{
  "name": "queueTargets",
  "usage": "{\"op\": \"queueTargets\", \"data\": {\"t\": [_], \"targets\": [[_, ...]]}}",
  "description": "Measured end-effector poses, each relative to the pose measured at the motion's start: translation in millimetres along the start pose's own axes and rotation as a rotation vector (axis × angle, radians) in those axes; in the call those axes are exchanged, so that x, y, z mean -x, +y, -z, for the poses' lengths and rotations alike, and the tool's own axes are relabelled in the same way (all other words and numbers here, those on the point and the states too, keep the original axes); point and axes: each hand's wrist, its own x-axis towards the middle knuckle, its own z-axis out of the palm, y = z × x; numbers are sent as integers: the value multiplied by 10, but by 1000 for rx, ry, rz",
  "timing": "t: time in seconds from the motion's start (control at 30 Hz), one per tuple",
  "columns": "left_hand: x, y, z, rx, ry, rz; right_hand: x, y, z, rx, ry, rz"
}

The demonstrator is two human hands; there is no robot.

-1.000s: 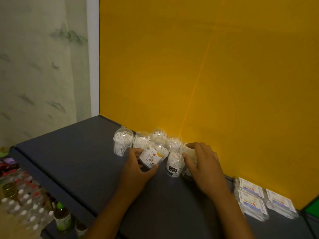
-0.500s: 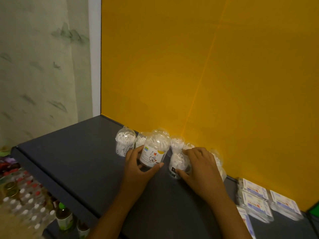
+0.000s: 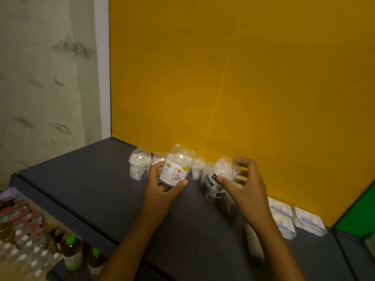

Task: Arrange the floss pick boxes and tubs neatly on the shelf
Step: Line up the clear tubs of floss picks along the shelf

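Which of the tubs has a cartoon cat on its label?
The tub in the left hand: the cat tub. The right hand's tub has a dark label.

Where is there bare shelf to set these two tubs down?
Bare shelf runs from its left edge to the leftmost tub, and along the front edge beneath the hands. Crowded: the tub row against the yellow wall, and the flat boxes at right.

Yellow back panel (image 3: 263,88), dark grey shelf (image 3: 91,179), clear tub (image 3: 174,169) with cartoon-cat label
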Motion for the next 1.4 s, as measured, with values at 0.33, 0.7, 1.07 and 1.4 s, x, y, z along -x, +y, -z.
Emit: {"op": "queueTargets", "data": {"t": [0.33,0.7,1.07,1.4], "targets": [[949,319,-680,148,-103,106,823,10,1225,-177,172,-129],[2207,781,-1333,261,-230,177,1953,-218,2634,-170,289,-167],[3260,920,-2198,292,-401,204,3055,-248,3894,-55,465,-240],[3651,913,-3033,230,-591,151,3375,-129,4639,54,585,-250]]}}
